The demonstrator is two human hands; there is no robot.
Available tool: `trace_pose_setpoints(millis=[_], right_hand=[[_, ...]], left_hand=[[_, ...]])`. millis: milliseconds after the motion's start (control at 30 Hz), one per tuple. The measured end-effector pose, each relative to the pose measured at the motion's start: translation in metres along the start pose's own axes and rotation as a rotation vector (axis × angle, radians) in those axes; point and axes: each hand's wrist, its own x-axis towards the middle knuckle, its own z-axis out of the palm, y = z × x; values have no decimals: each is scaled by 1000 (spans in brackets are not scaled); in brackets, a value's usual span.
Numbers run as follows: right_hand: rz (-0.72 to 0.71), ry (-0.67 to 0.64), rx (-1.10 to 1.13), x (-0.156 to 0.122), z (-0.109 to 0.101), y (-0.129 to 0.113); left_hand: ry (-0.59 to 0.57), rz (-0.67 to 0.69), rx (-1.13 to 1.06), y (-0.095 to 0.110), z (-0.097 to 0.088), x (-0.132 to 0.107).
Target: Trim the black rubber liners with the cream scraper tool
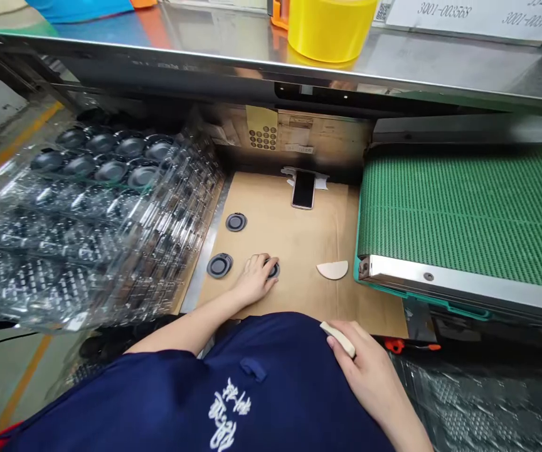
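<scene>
On a cardboard-covered work surface (294, 238), my left hand (255, 279) has its fingers and thumb curled over a dark round disc-shaped part (273, 271), partly hiding it. To the left of that hand lies a second dark disc (219, 265), and a third dark disc (236, 221) sits farther back. Close to my body at the lower right, my right hand (365, 361) is closed around a cream-coloured pad (339, 338) with a thin edge. A cream half-moon piece (332, 270) rests on the cardboard between my right hand and the conveyor.
At left stand stacked clear plastic trays (158, 207), the top one holding several dark round parts. A green conveyor belt (468, 213) borders the right. A phone (303, 189) lies at the back. Above runs a metal shelf (224, 37) with a yellow container (330, 28).
</scene>
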Motion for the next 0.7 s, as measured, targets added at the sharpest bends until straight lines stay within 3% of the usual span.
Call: trace_pose_setpoints(millis=[133, 267, 367, 700], right_hand=[[-26, 35, 1, 0, 4, 8], [-28, 57, 8, -2, 8, 14], [-32, 73, 8, -2, 8, 13], [12, 73, 36, -4, 5, 9]], left_hand=[[140, -133, 104, -13, -15, 27], [310, -354, 202, -45, -49, 59], [365, -486, 246, -68, -67, 75], [346, -576, 335, -87, -64, 90]])
